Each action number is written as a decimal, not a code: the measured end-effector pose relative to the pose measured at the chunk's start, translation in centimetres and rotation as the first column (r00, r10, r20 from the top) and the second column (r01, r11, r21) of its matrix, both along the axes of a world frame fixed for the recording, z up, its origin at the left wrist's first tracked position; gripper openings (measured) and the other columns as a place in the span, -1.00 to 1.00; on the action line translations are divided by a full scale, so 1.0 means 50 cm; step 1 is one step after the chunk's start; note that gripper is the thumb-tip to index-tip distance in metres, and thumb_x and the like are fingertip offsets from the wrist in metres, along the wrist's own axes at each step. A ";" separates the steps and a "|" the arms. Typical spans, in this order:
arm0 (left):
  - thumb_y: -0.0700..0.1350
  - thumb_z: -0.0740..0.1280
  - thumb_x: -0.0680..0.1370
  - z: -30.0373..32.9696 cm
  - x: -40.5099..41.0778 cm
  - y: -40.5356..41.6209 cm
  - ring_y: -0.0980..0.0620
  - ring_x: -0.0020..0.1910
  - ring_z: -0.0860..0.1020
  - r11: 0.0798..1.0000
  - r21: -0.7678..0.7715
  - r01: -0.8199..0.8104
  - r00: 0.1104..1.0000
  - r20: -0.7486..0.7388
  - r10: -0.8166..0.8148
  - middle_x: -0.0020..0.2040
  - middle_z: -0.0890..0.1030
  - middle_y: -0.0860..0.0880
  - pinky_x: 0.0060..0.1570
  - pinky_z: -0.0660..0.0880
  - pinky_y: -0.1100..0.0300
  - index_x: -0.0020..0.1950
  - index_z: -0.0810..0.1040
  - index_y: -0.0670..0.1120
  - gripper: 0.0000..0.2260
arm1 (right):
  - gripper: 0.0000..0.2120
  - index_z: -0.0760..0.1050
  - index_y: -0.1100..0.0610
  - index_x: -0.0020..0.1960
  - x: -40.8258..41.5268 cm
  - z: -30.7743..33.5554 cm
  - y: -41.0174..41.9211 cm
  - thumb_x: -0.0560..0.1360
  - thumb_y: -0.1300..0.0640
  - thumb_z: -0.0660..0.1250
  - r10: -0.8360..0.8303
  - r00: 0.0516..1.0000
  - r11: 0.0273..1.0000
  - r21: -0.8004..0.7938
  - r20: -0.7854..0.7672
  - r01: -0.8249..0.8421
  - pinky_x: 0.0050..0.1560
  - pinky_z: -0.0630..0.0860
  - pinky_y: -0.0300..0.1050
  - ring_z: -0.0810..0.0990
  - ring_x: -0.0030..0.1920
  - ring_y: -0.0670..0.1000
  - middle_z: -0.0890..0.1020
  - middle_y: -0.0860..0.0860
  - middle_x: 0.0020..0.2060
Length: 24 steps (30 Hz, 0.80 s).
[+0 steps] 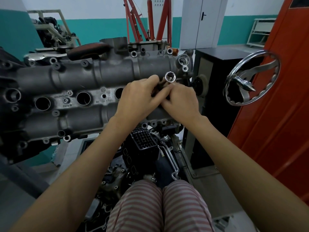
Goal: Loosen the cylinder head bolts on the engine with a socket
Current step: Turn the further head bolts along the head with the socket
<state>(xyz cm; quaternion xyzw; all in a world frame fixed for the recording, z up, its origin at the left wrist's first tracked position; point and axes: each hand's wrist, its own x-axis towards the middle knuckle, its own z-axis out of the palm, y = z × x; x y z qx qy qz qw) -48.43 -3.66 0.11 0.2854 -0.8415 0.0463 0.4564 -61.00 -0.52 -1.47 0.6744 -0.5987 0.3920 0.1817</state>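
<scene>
Shiny silver metal shows between two hands: it is the socket [170, 76], with its open end facing up toward the camera. The left hand [138, 96] and the right hand [181, 99] meet just in front of the grey engine [83, 77]. The fingers of both hands curl around the socket and the dark tool under it. They hold it over the right end of the engine. A round metal wheel [250, 77] sits to the right, near an orange door [275, 97].
</scene>
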 end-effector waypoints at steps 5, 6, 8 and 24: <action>0.15 0.11 0.49 0.005 0.001 0.010 -0.12 -0.36 0.46 1.000 0.008 0.017 1.000 -0.017 -0.017 -0.34 0.48 -0.08 -0.35 0.40 -0.03 -0.14 0.43 -0.25 -0.56 | -0.69 0.46 0.18 -0.06 0.000 0.001 -0.003 0.45 -0.06 0.16 -0.006 1.000 0.999 0.034 0.013 0.006 -0.43 0.17 -0.29 0.40 -0.37 -0.07 0.40 -0.12 -0.31; 0.13 0.11 0.48 0.005 0.001 0.010 -0.12 -0.37 0.45 1.000 0.011 0.019 1.000 -0.023 -0.018 -0.34 0.48 -0.08 -0.35 0.41 -0.03 -0.13 0.42 -0.24 -0.59 | -0.70 0.45 0.19 -0.05 0.000 0.001 -0.003 0.46 -0.05 0.17 -0.006 1.000 0.999 0.033 0.019 0.005 -0.44 0.19 -0.26 0.43 -0.37 -0.04 0.42 -0.11 -0.30; 0.09 0.12 0.49 0.004 0.000 0.010 -0.12 -0.37 0.45 1.000 0.009 0.016 1.000 -0.023 -0.016 -0.34 0.48 -0.08 -0.36 0.41 -0.02 -0.13 0.41 -0.24 -0.63 | -0.69 0.43 0.18 -0.10 0.000 0.001 -0.001 0.45 -0.06 0.12 -0.016 1.000 1.000 0.021 0.023 0.016 -0.44 0.22 -0.20 0.43 -0.39 -0.01 0.47 -0.05 -0.33; 0.10 0.10 0.48 0.003 -0.001 0.010 -0.12 -0.38 0.45 1.000 0.004 0.016 1.000 -0.005 -0.016 -0.35 0.48 -0.07 -0.38 0.42 -0.01 -0.14 0.42 -0.23 -0.62 | -0.76 0.44 0.16 -0.13 -0.001 0.000 -0.003 0.46 -0.02 0.18 -0.027 1.000 0.998 0.049 0.015 0.026 -0.42 0.21 -0.34 0.39 -0.40 -0.06 0.41 -0.11 -0.34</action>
